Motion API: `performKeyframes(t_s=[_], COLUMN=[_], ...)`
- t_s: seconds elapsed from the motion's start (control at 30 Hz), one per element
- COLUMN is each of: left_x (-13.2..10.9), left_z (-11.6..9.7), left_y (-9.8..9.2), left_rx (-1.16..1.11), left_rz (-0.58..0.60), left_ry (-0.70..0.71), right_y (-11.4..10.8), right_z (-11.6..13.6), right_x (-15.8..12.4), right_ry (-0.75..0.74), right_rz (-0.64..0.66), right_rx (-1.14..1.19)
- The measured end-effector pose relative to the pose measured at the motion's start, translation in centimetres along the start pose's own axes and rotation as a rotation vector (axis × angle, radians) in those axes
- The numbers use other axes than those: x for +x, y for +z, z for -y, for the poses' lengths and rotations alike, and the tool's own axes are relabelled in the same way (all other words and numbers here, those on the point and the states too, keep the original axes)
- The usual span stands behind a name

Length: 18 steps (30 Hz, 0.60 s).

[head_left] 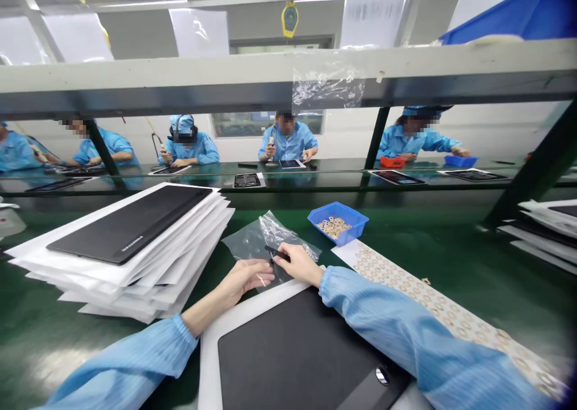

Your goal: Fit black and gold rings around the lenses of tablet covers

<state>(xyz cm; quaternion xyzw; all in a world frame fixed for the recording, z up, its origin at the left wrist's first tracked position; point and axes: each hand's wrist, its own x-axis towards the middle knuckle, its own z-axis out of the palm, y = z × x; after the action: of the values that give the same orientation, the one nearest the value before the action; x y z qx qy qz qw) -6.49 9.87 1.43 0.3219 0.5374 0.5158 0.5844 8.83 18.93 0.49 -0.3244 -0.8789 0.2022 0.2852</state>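
My right hand (297, 264) is closed on a thin black stick-like tool (276, 253), its tip pointing left. Close beside it, my left hand (249, 278) has its fingers bent together; a tiny dark piece shows at the fingertips, too small to name. Both hands are over a clear plastic bag (246, 241) on the bench. Below them lies a black tablet (288, 350), back side up, with a round shiny lens near its lower right. A white sheet (210, 362) is under the tablet. My right sleeve covers part of the tablet's right side.
At left stands a stack of white sheets (193, 241) topped by a black tablet (130, 223). A blue tray (354, 232) holds small tan pieces. Beside it runs a sticker sheet (433, 305) with rows of rings. A shelf (252, 76) crosses overhead; co-workers sit opposite.
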Motion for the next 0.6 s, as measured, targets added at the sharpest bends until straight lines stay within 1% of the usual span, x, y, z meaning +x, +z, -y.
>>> performKeyframes(t_s=[0.07, 0.17, 0.33, 0.47, 0.6], left_x=[0.8, 1.3, 1.8, 2.4, 2.2], left_z=[-0.3, -0.2, 1.2, 1.9, 1.9], left_y=[0.5, 0.9, 1.2, 1.2, 1.3], left_rx=[-0.001, -0.017, -0.055, -0.074, -0.07], left_rz=[-0.015, -0.037, -0.071, -0.086, -0.077], left_ry=[0.033, 0.106, 0.231, 0.272, 0.3], right_y=[-0.1, -0.3, -0.3, -0.3, -0.3], right_z=[0.2, 0.4, 0.7, 0.6, 0.8], right_x=[0.0, 0.0, -0.1, 0.0, -0.1], right_ry=[-0.013, -0.039, -0.063, -0.062, -0.039], right_rz=[-0.022, -0.037, -0.029, -0.012, -0.009], right_rx=[0.014, 0.026, 0.033, 0.026, 0.014])
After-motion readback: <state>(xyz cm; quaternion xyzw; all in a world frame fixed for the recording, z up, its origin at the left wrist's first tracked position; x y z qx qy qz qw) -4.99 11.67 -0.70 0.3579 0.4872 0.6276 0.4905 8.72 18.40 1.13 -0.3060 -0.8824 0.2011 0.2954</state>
